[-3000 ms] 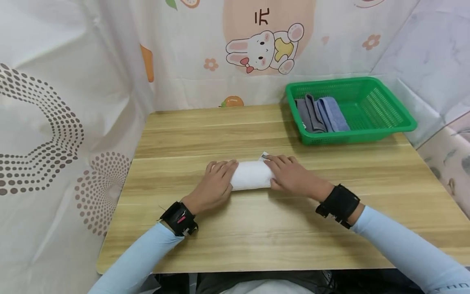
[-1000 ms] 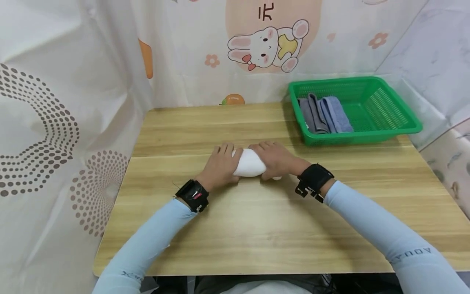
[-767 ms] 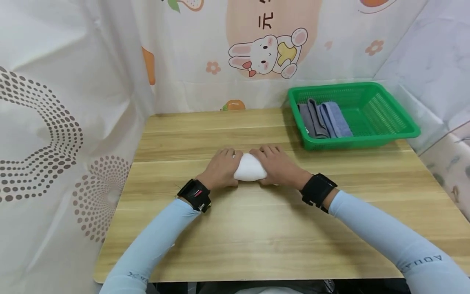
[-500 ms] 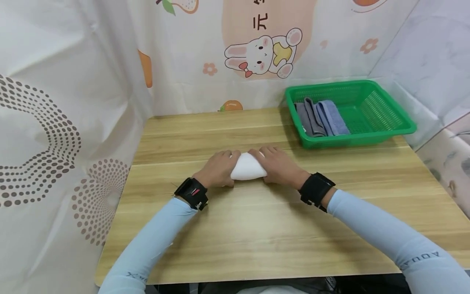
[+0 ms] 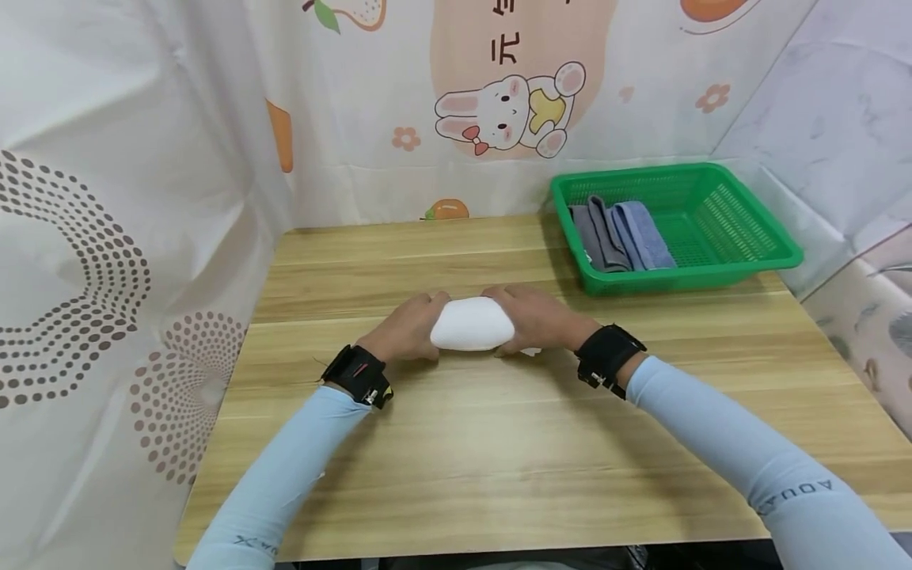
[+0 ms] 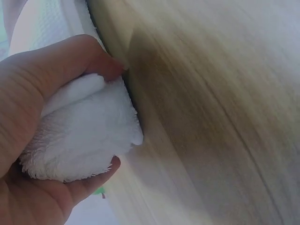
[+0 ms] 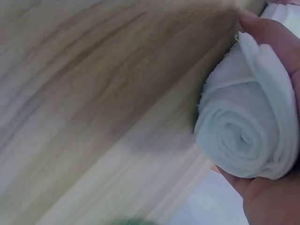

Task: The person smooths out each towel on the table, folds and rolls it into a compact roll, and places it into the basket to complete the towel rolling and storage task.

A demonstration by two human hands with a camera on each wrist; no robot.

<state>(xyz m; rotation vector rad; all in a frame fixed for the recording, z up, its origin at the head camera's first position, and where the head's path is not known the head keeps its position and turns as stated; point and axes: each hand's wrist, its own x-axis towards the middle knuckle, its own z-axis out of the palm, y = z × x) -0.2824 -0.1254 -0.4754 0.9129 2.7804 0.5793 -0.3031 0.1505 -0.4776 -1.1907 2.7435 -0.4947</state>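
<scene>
— Two hands on one thing, seen from the head camera: the left hand and the right hand each cup an end of a rolled white towel, which sits around the middle of the wooden table, well apart from the green basket at the far right corner, where a grey cloth and a blue cloth lie folded.

— And the fingers?

— Curled over the roll from both sides. It looks light and soft; I judge it would sag or unwind if taken by one end only.

— What does the left wrist camera add?

— The left hand wraps the fluffy end, thumb above and fingers below, squeezing the pile. It gives under pressure, so it is not slippery and not fragile.

— The right wrist camera?

— The right hand holds the other end of the towel, where the spiral of layers shows. Fingertips press the outer flap down. That flap is, I think, the place to keep pinned, gripping around the roll's girth.
</scene>
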